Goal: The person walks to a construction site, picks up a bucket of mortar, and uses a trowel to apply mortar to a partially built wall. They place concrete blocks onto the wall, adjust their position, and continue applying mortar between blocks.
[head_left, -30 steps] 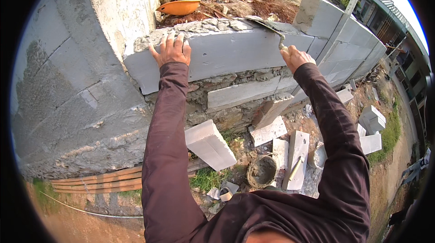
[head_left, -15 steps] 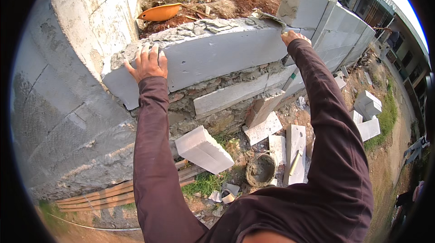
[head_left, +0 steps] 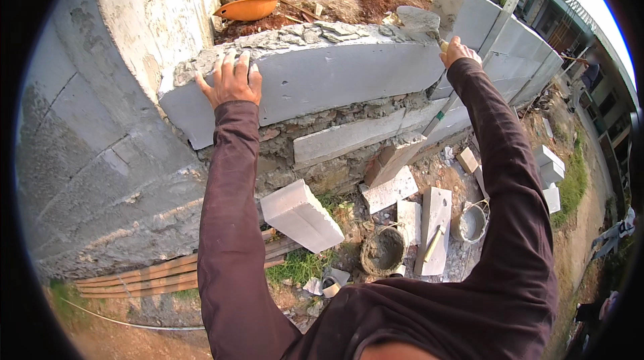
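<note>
Long light-grey blocks form a low wall point(head_left: 342, 75) in front of me, its top covered with rough grey mortar point(head_left: 302, 37). My left hand point(head_left: 233, 82) rests at the left end, fingers spread and hooked over the top edge into the mortar. At the right end, my right hand point(head_left: 461, 54) is closed round the handle of a trowel point(head_left: 420, 20). Its mortar-smeared blade points left above the wall top, broad face showing, close to a taller block point(head_left: 451, 4). Whether the blade touches the mortar I cannot tell.
A plastered pillar point(head_left: 161, 11) rises at the left. Behind the wall lies an orange basin point(head_left: 248, 8). Below are loose white blocks point(head_left: 302, 216), a mortar bucket point(head_left: 384, 251), a second bucket point(head_left: 471, 223), a hammer-like tool point(head_left: 434, 244) and timber planks point(head_left: 147, 278). An upright pole point(head_left: 506, 11) stands right.
The trowel blade has turned from nearly edge-on to showing its broad face. My right hand has shifted slightly right with it. My left hand stays on the wall; the whole view has shifted a little.
</note>
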A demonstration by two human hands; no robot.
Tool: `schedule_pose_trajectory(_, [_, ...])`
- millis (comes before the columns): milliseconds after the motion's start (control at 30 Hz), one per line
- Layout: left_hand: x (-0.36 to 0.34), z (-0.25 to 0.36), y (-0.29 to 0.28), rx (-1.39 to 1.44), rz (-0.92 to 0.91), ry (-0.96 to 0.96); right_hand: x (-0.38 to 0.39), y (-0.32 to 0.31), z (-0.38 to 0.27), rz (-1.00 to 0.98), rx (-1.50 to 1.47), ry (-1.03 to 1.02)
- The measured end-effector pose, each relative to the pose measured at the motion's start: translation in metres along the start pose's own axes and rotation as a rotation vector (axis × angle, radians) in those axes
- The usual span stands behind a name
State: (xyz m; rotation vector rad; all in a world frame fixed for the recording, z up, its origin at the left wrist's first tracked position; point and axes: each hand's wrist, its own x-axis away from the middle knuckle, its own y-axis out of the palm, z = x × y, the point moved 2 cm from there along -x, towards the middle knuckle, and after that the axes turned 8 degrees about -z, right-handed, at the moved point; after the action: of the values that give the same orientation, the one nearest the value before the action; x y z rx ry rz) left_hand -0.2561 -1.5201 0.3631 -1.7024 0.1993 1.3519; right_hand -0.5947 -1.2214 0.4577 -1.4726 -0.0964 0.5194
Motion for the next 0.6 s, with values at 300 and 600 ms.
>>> schedule_pose_trajectory(300, [-0.003,0.0,0.013,0.027,0.025,0.023,0.065,0.027,-0.045,-0.074,-0.213,-0.268])
schedule_pose_trajectory(600, [-0.031,0.031,0.017,0.133,-0.02,-0.008,0.103,0.013,-0.14,0.075,-0.216,-0.537])
